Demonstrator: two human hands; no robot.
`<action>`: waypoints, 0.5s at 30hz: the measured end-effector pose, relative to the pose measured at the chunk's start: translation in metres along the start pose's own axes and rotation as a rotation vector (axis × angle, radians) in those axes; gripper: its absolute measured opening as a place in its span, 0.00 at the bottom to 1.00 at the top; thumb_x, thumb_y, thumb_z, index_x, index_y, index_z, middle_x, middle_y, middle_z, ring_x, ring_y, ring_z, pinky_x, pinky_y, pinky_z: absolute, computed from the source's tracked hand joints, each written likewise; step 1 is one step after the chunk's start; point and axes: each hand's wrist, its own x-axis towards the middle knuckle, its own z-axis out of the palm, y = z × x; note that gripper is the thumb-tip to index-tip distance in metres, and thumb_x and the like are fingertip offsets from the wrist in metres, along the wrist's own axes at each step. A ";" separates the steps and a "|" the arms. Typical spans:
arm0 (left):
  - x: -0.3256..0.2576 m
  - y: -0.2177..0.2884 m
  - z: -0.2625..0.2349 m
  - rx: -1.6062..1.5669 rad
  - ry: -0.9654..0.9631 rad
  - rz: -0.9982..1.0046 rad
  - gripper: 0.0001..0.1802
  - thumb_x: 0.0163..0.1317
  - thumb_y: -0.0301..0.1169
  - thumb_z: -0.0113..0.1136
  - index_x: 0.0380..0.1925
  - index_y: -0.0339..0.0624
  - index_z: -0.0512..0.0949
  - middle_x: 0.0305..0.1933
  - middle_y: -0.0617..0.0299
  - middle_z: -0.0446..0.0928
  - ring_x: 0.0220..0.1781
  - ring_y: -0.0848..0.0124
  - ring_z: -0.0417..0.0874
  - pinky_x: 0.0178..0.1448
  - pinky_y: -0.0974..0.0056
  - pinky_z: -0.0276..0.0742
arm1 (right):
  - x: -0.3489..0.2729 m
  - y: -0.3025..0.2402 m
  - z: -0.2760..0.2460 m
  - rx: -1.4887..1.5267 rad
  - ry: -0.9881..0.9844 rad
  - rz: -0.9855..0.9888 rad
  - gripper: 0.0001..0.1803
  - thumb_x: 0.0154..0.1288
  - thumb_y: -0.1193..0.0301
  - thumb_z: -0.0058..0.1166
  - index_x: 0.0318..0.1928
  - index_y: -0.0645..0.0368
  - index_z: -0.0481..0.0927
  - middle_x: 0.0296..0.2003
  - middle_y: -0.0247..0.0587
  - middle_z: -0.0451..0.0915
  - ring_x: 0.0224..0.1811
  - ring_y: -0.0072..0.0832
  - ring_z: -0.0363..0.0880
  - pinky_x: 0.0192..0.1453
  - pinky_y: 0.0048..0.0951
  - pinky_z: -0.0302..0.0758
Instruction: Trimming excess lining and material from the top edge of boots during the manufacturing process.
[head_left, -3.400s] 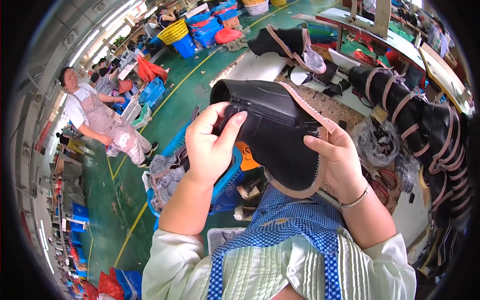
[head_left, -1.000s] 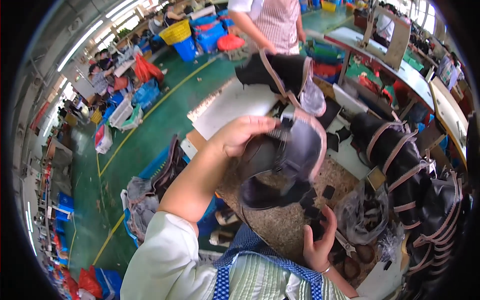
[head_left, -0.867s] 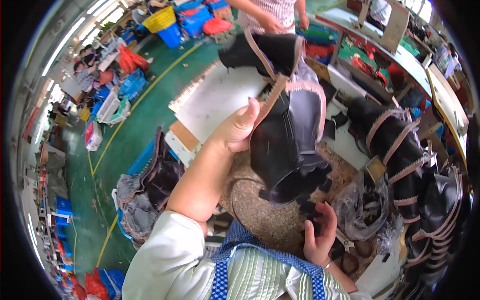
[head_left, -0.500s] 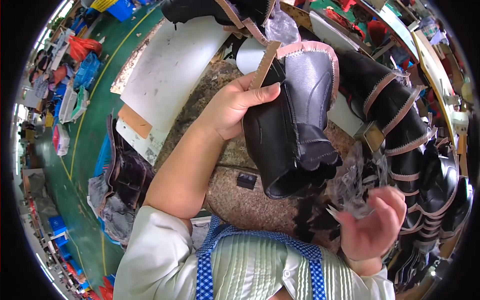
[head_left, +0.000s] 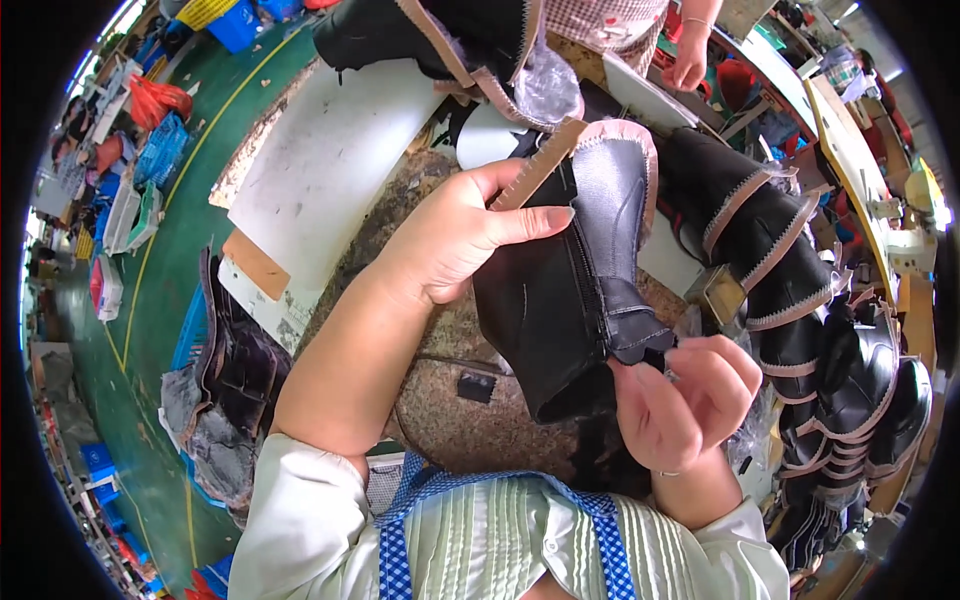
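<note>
My left hand (head_left: 460,235) grips a black leather boot upper (head_left: 570,290) by its tan-edged top, thumb across the front beside the zip. The upper hangs upright over a worn stone-like work surface (head_left: 450,400). My right hand (head_left: 680,400) is curled at the lower end of the upper, fingertips pinching near the bottom of the zip flap. Whether a small part sits between those fingers is too hard to see.
A row of finished black uppers with tan trim (head_left: 800,300) lies along the right. Another upper (head_left: 430,35) rests at the top on a white board (head_left: 330,170). More black pieces (head_left: 235,370) pile at the left. Another person's hand (head_left: 685,70) shows at the top.
I have brought the upper down from in front of me and turned it upright. My right hand rose from the table's lower right to the bottom of the upper.
</note>
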 end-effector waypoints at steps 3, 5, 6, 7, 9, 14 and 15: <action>0.006 0.012 0.008 0.010 -0.072 0.015 0.23 0.52 0.34 0.73 0.46 0.36 0.78 0.40 0.68 0.79 0.42 0.79 0.76 0.52 0.72 0.70 | 0.007 0.006 -0.005 -0.079 -0.101 -0.095 0.15 0.52 0.79 0.56 0.39 0.46 0.83 0.36 0.33 0.73 0.34 0.28 0.71 0.33 0.28 0.69; 0.011 0.020 0.015 0.030 -0.097 0.015 0.23 0.53 0.34 0.73 0.46 0.35 0.78 0.40 0.68 0.79 0.42 0.79 0.76 0.52 0.71 0.70 | 0.008 0.009 -0.011 -0.109 -0.111 -0.101 0.16 0.47 0.78 0.58 0.38 0.46 0.83 0.37 0.32 0.73 0.34 0.27 0.71 0.34 0.27 0.68; 0.014 0.021 0.018 0.047 -0.113 0.016 0.23 0.53 0.34 0.73 0.46 0.35 0.78 0.40 0.68 0.79 0.42 0.79 0.76 0.52 0.71 0.70 | 0.008 0.009 -0.012 -0.094 -0.097 -0.095 0.16 0.45 0.76 0.59 0.37 0.46 0.83 0.37 0.31 0.74 0.34 0.26 0.71 0.34 0.27 0.67; 0.014 0.021 0.018 0.025 -0.116 0.001 0.23 0.53 0.33 0.73 0.47 0.35 0.77 0.41 0.68 0.79 0.43 0.79 0.76 0.53 0.71 0.69 | 0.008 0.009 -0.013 -0.076 -0.082 -0.087 0.17 0.42 0.75 0.60 0.37 0.45 0.84 0.37 0.31 0.74 0.35 0.26 0.71 0.34 0.26 0.67; 0.011 0.019 0.023 0.047 -0.100 0.002 0.24 0.53 0.33 0.72 0.47 0.34 0.77 0.41 0.67 0.79 0.43 0.78 0.76 0.53 0.71 0.69 | 0.009 0.010 -0.011 -0.094 -0.080 -0.130 0.19 0.36 0.73 0.60 0.36 0.44 0.84 0.37 0.30 0.74 0.36 0.25 0.71 0.33 0.26 0.67; 0.017 0.012 0.018 0.048 -0.122 0.031 0.25 0.54 0.32 0.71 0.50 0.33 0.76 0.42 0.65 0.79 0.45 0.77 0.76 0.55 0.71 0.68 | 0.002 0.013 -0.015 -0.047 -0.057 -0.059 0.19 0.36 0.74 0.60 0.36 0.51 0.83 0.36 0.33 0.75 0.34 0.28 0.71 0.33 0.27 0.69; 0.019 0.012 0.017 0.072 -0.117 0.032 0.24 0.55 0.30 0.70 0.51 0.32 0.75 0.43 0.63 0.79 0.45 0.76 0.77 0.55 0.71 0.71 | 0.003 0.015 -0.015 -0.068 -0.075 -0.038 0.20 0.35 0.74 0.60 0.37 0.56 0.81 0.35 0.35 0.76 0.34 0.31 0.72 0.34 0.28 0.70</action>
